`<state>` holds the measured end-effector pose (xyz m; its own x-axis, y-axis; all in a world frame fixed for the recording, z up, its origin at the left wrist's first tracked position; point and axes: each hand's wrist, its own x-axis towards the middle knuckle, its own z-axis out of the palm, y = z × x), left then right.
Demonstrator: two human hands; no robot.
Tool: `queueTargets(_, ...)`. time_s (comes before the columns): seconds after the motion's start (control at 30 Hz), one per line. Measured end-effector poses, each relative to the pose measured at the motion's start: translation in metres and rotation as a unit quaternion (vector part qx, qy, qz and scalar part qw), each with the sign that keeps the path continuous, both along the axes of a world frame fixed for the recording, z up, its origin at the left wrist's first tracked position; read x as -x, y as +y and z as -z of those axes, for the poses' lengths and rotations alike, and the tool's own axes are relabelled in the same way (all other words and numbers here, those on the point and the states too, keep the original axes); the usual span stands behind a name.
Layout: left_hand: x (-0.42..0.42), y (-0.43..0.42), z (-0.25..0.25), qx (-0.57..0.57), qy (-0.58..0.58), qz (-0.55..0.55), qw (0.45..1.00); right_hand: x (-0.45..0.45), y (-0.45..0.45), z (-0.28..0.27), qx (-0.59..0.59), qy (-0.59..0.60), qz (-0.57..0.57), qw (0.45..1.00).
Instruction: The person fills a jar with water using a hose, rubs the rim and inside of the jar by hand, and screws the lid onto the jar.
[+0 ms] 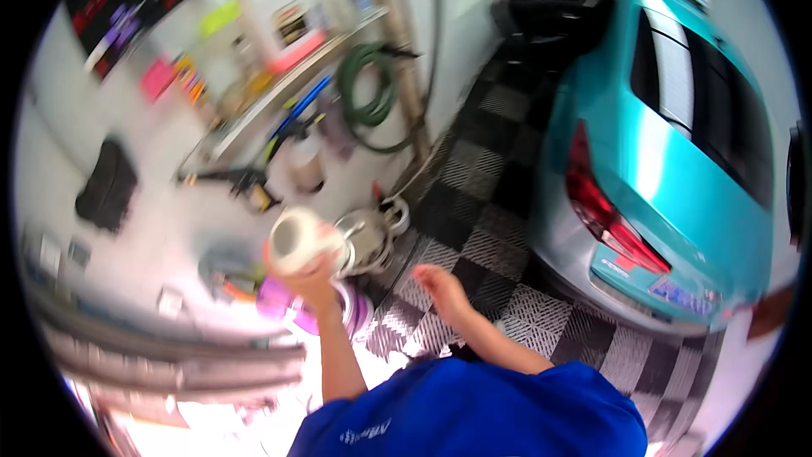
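My left hand [309, 278] is wrapped round the lower part of a cream-white container [304, 241], raised in front of the wall, its round end turned up toward the camera. The container is blurred, and its contents cannot be made out. To the right, my right hand [436, 281] is held out over the checkered floor [495, 228], touching nothing. Its fingers are blurred but stretched out. Behind the container, a silvery round object with hoses [365, 237] shows near the wall, and a purple round object [351, 309] lies just below.
A teal car [694, 152] stands at the right, its front-side door open. Upper left, a shelf [296, 76] bears several bottles and a large jug [283, 21]. A green hose coil [366, 89] and a spray gun [241, 178] hang on the wall.
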<state>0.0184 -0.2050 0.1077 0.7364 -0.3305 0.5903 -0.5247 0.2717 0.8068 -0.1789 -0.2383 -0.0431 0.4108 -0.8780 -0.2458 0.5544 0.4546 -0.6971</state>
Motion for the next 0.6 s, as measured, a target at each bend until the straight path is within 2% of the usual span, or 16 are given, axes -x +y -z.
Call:
queueTargets(0.03, 0.003, 0.002, -0.003, -0.010, -0.079, -0.032, 0.996, -0.001, 0.002, -0.003, -0.016, 0.007, -0.010, 1.000)
queueTargets(0.07, -0.013, -0.002, 0.014, 0.077, 0.051, 0.050, 0.994, -0.002, 0.002, -0.008, -0.031, 0.017, -0.012, 0.999)
queueTargets(0.1, -0.006, 0.003, -0.004, 0.214, 0.359, 0.250, 0.873, -0.002, 0.001, -0.010, -0.028, -0.001, -0.021, 0.999)
queueTargets(0.13, 0.000, 0.008, -0.017, 0.283, 0.475, 0.304, 0.776, 0.000, 0.008, -0.009, -0.034, -0.015, -0.028, 0.999)
queueTargets(0.17, -0.009, 0.003, 0.006, 0.237, 0.424, 0.203, 0.850, 0.003, 0.013, -0.016, -0.023, -0.012, -0.049, 0.998)
queueTargets(0.2, 0.001, 0.004, 0.000, 0.049, 0.071, -0.007, 0.996, 0.003, 0.008, -0.025, 0.001, -0.017, -0.065, 0.998)
queueTargets(0.23, 0.009, 0.009, -0.013, 0.005, -0.043, -0.035, 0.998, 0.000, 0.008, -0.022, -0.022, -0.008, -0.064, 0.998)
queueTargets(0.27, 0.005, 0.009, -0.007, 0.081, 0.078, 0.051, 0.992, 0.000, 0.008, -0.021, -0.024, -0.001, -0.084, 0.996)
queueTargets(0.3, 0.004, 0.010, -0.012, 0.194, 0.301, 0.168, 0.919, -0.001, 0.006, -0.021, -0.022, -0.002, -0.088, 0.996)
queueTargets(0.33, 0.004, 0.015, -0.014, 0.294, 0.497, 0.271, 0.770, -0.001, 0.009, -0.022, -0.024, -0.002, -0.090, 0.996)
queueTargets(0.37, 0.006, 0.012, -0.002, 0.212, 0.398, 0.129, 0.883, -0.003, 0.012, -0.025, -0.003, -0.014, -0.096, 0.995)
queueTargets(0.4, 0.003, 0.011, 0.000, 0.099, 0.099, 0.010, 0.990, -0.006, 0.011, -0.027, 0.000, -0.013, -0.107, 0.994)
queueTargets(0.47, -0.002, 0.024, 0.001, 0.272, 0.433, 0.260, 0.820, -0.010, 0.009, -0.028, -0.008, 0.018, -0.112, 0.994)
queueTargets(0.53, -0.001, 0.028, -0.002, 0.272, 0.486, 0.201, 0.806, -0.011, 0.011, -0.026, -0.001, -0.026, -0.123, 0.992)
queueTargets(0.57, 0.005, 0.028, 0.004, 0.093, 0.213, -0.010, 0.973, -0.012, 0.008, -0.018, 0.004, -0.022, -0.135, 0.991)
queueTargets(0.6, 0.004, 0.030, 0.004, 0.079, 0.123, -0.043, 0.988, -0.011, 0.006, -0.015, 0.015, -0.009, -0.147, 0.989)
